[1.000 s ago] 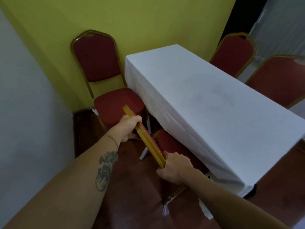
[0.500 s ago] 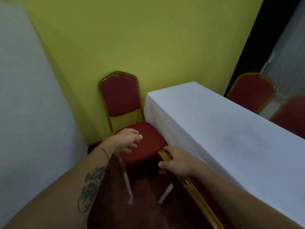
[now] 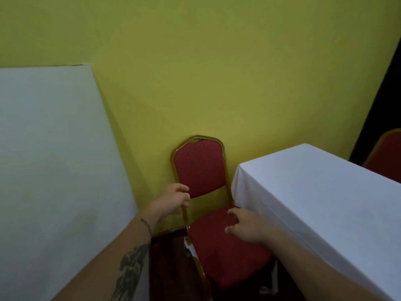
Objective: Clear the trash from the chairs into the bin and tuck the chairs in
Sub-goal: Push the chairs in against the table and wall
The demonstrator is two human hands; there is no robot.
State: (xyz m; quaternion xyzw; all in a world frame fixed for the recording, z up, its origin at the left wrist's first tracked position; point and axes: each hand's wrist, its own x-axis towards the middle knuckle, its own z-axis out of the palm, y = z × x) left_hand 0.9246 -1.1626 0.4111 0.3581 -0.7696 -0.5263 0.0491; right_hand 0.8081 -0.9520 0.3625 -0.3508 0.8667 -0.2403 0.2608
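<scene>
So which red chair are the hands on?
The red chair by the yellow wall: the left hand grips its gold frame, the right hand hovers over its seat. The other chair, beyond the table, is untouched.

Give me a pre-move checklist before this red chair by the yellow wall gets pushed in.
1. Left hand gripping the gold frame of the red padded chair: ok.
2. Right hand gripping the seat: not ok, fingers spread above the cushion.
3. Seat free of trash: ok where visible.
4. Chair tucked under the white-clothed table: not ok, the seat sits mostly outside.
5. Space under the table: cannot tell, the cloth hides it.
</scene>
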